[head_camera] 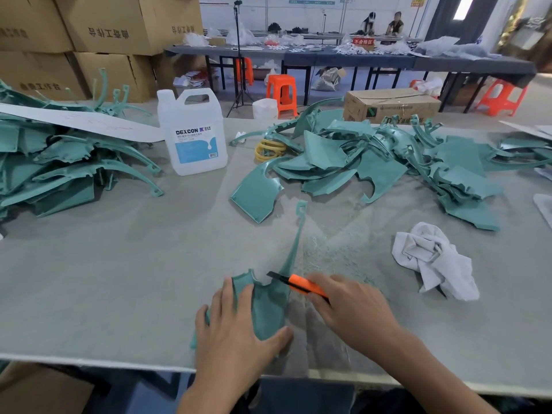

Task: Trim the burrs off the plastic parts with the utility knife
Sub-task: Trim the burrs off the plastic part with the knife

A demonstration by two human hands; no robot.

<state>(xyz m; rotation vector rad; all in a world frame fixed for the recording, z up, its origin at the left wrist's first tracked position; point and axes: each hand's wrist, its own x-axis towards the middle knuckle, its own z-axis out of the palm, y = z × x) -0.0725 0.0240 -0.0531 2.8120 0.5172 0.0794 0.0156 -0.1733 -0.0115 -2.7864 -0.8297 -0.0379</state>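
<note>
On the grey table's point(119, 294) near edge, the left hand point(236, 328) presses straight fingers point(224, 297) on a long-armed teal plastic part point(270, 309). The right hand point(351, 309) grips an orange utility knife point(303, 286), blade at the part's notched rim. Teal part heaps point(328, 153) lie beyond.

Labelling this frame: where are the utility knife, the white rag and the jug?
utility knife point(303, 284): head view, orange handle.
white rag point(433, 258): head view, crumpled middle.
jug point(195, 144): head view, front label.

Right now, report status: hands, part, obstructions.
Left hand pressing teal plastic part flat. Right hand gripping orange utility knife at part's top edge. Shavings pile beside, not blocking.
</note>
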